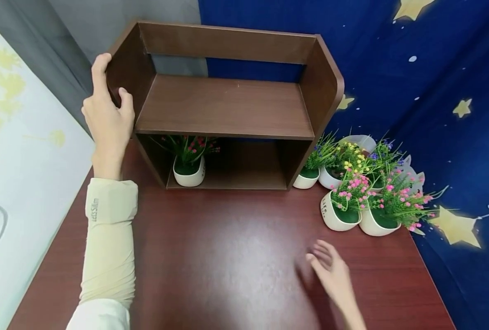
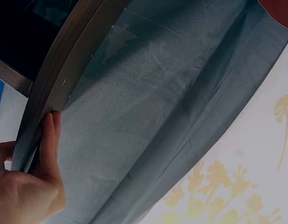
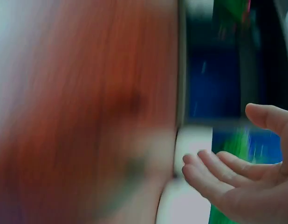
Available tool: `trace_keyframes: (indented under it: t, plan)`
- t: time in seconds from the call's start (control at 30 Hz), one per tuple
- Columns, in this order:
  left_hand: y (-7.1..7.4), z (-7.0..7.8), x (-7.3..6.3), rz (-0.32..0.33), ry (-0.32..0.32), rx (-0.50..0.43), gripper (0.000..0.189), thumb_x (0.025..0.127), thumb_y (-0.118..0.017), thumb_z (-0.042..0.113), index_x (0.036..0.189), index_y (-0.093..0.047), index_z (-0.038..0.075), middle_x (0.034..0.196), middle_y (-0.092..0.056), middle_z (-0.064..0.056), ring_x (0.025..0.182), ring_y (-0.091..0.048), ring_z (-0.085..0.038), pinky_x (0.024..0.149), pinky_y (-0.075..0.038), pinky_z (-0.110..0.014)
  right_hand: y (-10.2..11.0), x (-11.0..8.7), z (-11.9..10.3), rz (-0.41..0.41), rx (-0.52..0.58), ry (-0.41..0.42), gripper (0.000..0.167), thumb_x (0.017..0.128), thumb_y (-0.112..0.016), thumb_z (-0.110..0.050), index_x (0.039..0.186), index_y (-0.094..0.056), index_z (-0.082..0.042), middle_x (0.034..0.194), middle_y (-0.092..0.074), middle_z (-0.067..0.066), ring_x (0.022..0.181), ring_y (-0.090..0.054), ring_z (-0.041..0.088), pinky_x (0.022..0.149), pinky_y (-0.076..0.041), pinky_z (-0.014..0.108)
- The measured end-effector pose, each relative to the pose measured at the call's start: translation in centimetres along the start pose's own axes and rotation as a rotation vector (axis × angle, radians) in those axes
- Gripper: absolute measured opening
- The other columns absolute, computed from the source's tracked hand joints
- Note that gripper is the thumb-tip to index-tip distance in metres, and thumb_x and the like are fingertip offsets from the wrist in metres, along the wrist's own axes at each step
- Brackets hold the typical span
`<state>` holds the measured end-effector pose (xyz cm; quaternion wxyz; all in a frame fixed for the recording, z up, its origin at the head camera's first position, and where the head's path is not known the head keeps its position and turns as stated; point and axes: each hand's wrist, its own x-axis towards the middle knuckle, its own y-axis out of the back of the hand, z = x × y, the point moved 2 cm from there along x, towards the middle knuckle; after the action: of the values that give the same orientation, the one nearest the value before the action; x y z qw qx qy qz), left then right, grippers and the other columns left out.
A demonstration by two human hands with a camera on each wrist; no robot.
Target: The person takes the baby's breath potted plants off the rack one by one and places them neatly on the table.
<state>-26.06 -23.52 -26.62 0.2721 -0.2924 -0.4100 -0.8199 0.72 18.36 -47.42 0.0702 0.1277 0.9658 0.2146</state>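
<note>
A brown two-tier wooden shelf (image 1: 223,105) stands on the table, open side toward me. My left hand (image 1: 109,114) holds its left side panel (image 2: 65,70) at the front edge, thumb inside and fingers along the outer face, as the left wrist view also shows. In the lower compartment, at the left, sits a white pot (image 1: 189,174) with pinkish-red flowers. My right hand (image 1: 334,275) hovers over the table at the front right, fingers loosely bent and holding nothing. Nearest to it are two white pots with pink flowers, one marked "Life" (image 1: 331,213), the other beside it (image 1: 378,224).
More potted plants crowd the shelf's right side: a white pot (image 1: 306,180) against it and yellow flowers (image 1: 353,156) behind. A dark red table (image 1: 228,247) lies under everything. Behind hang a grey curtain and a blue star-patterned curtain (image 1: 446,41); a pale floral surface (image 1: 17,151) borders the left.
</note>
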Motion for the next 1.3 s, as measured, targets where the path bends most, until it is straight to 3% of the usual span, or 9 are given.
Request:
trace_keyframes:
  t: [0.2, 0.3, 0.4, 0.57, 0.73, 0.93, 1.1, 1.3]
  plan:
    - [-0.2, -0.1, 0.0, -0.006, -0.009, -0.001, 0.048, 0.092, -0.040, 0.022, 0.139, -0.039, 0.031, 0.080, -0.058, -0.013, 0.049, -0.026, -0.026, 0.050, -0.019, -0.031, -8.6, 2.4, -5.0, -0.205, 0.138, 0.151, 0.051, 0.081, -0.069, -0.004, 0.127, -0.048, 0.004, 0.118, -0.056, 0.025, 0.110, -0.054, 0.038, 0.091, -0.041, 0.048]
    - [-0.6, 0.0, 0.1, -0.009, -0.008, -0.007, 0.047, 0.092, -0.041, 0.021, 0.138, -0.040, 0.030, 0.081, -0.058, -0.012, 0.049, -0.026, -0.026, 0.050, -0.019, -0.032, -12.8, 4.8, -7.3, -0.280, 0.145, 0.225, 0.062, 0.081, -0.072, -0.013, 0.133, -0.042, 0.002, 0.124, -0.053, 0.023, 0.113, -0.052, 0.035, 0.091, -0.041, 0.046]
    - [-1.2, 0.3, 0.3, -0.018, -0.017, -0.011, 0.047, 0.093, -0.041, 0.022, 0.139, -0.038, 0.030, 0.070, -0.052, -0.011, 0.049, -0.027, -0.025, 0.049, -0.019, -0.032, -16.8, 7.5, -9.3, -0.297, 0.112, 0.241, 0.073, 0.080, -0.074, -0.025, 0.137, -0.036, -0.001, 0.130, -0.050, 0.018, 0.116, -0.051, 0.030, 0.091, -0.042, 0.042]
    - [-2.4, 0.7, 0.4, -0.049, -0.014, -0.014, 0.047, 0.094, -0.039, 0.024, 0.140, -0.037, 0.031, 0.060, -0.040, -0.007, 0.045, -0.025, -0.013, 0.048, -0.021, -0.033, -22.3, 11.4, -11.0, -0.214, 0.039, 0.185, 0.087, 0.074, -0.075, -0.037, 0.140, -0.030, -0.001, 0.133, -0.046, 0.015, 0.119, -0.048, 0.028, 0.094, -0.039, 0.036]
    - [-3.1, 0.3, -0.4, -0.056, -0.010, -0.033, 0.046, 0.094, -0.040, 0.023, 0.140, -0.038, 0.029, 0.061, -0.041, -0.006, 0.042, -0.017, 0.001, 0.047, -0.023, -0.033, -26.5, 13.3, -11.7, -0.079, 0.061, 0.172, 0.094, 0.070, -0.077, -0.035, 0.141, -0.027, 0.000, 0.134, -0.041, 0.017, 0.121, -0.044, 0.027, 0.097, -0.036, 0.035]
    - [-3.0, -0.1, -1.7, -0.033, -0.002, -0.022, 0.047, 0.093, -0.041, 0.022, 0.139, -0.038, 0.031, 0.057, -0.039, -0.005, 0.041, -0.020, -0.008, 0.045, -0.021, -0.035, -29.9, 14.1, -11.6, 0.063, 0.077, 0.099, 0.099, 0.064, -0.081, -0.032, 0.140, -0.027, 0.003, 0.131, -0.039, 0.018, 0.118, -0.042, 0.028, 0.097, -0.035, 0.037]
    - [-2.2, -0.1, -1.7, -0.007, -0.018, -0.010, 0.047, 0.093, -0.041, 0.021, 0.139, -0.038, 0.032, 0.056, -0.038, -0.006, 0.042, -0.023, -0.017, 0.045, -0.021, -0.036, -31.8, 14.4, -12.2, 0.105, 0.081, 0.101, 0.103, 0.064, -0.081, -0.032, 0.140, -0.024, 0.007, 0.132, -0.035, 0.022, 0.120, -0.037, 0.035, 0.099, -0.031, 0.042]
    - [-2.2, 0.2, -2.5, -0.029, -0.027, -0.035, 0.049, 0.093, -0.042, 0.017, 0.139, -0.038, 0.030, 0.054, -0.037, -0.009, 0.043, -0.026, -0.025, 0.044, -0.021, -0.037, -32.7, 14.6, -11.8, 0.155, -0.018, -0.006, 0.105, 0.061, -0.084, -0.037, 0.139, -0.027, 0.004, 0.132, -0.037, 0.021, 0.118, -0.039, 0.036, 0.097, -0.035, 0.041]
